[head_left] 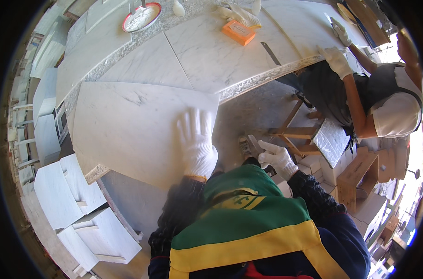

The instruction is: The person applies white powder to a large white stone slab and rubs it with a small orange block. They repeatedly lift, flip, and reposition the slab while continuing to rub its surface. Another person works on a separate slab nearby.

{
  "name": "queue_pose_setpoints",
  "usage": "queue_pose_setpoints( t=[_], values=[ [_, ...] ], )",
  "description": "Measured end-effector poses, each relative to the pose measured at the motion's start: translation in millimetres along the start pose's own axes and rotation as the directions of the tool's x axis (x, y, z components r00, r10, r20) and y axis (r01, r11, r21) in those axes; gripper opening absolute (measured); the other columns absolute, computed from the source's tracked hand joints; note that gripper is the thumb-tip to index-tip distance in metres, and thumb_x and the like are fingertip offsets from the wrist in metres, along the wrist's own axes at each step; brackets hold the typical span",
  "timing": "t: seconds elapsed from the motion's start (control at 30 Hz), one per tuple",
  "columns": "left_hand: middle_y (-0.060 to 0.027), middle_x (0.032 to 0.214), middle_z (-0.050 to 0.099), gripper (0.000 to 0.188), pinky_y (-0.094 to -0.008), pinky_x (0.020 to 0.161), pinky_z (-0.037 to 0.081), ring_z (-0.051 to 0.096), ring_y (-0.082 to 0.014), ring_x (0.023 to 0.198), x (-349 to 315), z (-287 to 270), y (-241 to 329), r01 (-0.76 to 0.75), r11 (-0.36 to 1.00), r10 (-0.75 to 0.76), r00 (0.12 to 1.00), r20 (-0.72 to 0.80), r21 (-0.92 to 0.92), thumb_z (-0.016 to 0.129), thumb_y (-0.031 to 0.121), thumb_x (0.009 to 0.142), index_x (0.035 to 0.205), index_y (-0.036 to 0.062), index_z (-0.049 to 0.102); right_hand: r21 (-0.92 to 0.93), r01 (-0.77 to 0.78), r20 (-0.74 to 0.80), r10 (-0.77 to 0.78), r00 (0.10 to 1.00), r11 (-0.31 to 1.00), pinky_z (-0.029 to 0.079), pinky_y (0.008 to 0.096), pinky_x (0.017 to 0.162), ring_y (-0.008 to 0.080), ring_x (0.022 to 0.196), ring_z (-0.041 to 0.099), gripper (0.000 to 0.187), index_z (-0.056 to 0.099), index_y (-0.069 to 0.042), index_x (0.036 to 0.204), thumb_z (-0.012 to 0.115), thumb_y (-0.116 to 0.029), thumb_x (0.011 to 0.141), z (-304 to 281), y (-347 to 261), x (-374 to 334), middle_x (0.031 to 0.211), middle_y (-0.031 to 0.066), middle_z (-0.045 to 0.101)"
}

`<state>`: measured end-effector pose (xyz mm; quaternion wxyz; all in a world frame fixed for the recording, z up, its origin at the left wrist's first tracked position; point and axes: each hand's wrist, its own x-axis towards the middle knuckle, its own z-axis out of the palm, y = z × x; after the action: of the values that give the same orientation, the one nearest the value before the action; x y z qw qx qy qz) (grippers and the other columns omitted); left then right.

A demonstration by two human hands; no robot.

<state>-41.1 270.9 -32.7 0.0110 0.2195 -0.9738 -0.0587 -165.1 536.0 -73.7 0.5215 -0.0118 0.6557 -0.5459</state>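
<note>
Cropped apron [253, 225], right hand [280, 161] with indistinct tool [255, 146]

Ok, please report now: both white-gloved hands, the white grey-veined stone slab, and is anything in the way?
Left hand spread flat on slab. Right hand off it, gripping thin grey blade. Orange rectangular box beyond, away from both hands.

"Marble slab [132, 123]: condition?"

"White, faint grey veining, a darker smudge toward the far edge. Broad face up, lying askew on the counter [262, 76]."

"Flat-bladed tool [255, 145]?"

"Grey blade, held apart from the slab, off its right side. Handle covered; exact type not determinable."
</note>
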Motion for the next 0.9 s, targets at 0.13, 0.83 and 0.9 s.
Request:
queue_pose_setpoints(
  t=[0.13,0.83,0.9],
  values=[
    [-0.0209,0.163,0.041,0.081,-0.0604,0.129,0.016,0.031,-0.0448,0.154,13.5,-6.7,-10.5,-0.135,0.988,0.135,0.991,-0.007,-0.068,0.073,0.019,0.08,0.156,0.0073,0.047,0.084,0.054,-0.021,-0.053,0.998,0.995,0.056,0.0278,0.074,0.0137,0.078,0.066,0.064,0.047,0.01,0.152,0.07,-0.013,0.097,-0.8,-3.0,-15.3,0.091,0.0066,0.07],
    [-0.0183,0.136,0.068,0.038,-0.0438,0.11,0.049,0.063,-0.0351,0.128,46.2,-36.9,-77.8,0.025,0.886,-0.138,0.967,-0.214,-0.463,0.063,0.019,0.104,0.14,0.0095,0.065,-0.656,0.554,0.327,-0.469,0.82,0.512,0.056,0.0342,0.077,0.0194,0.082,0.071,0.026,0.071,-0.004,0.119,0.069,-0.01,0.094,19.8,-168.3,116.2,0.092,0.0113,0.072],
    [-0.0196,0.144,0.062,0.039,-0.0479,0.118,0.04,0.055,-0.0383,0.137,75.7,-27.4,-104.8,0.146,0.886,-0.248,0.951,-0.186,-0.44,0.061,0.023,0.104,0.141,0.0097,0.064,-0.599,0.623,0.351,-0.535,0.769,0.503,0.057,0.0369,0.079,0.0256,0.088,0.072,0.031,0.071,-0.005,0.124,0.069,-0.009,0.093,38.0,-165.5,121.6,0.099,0.0134,0.074]
  ],
)
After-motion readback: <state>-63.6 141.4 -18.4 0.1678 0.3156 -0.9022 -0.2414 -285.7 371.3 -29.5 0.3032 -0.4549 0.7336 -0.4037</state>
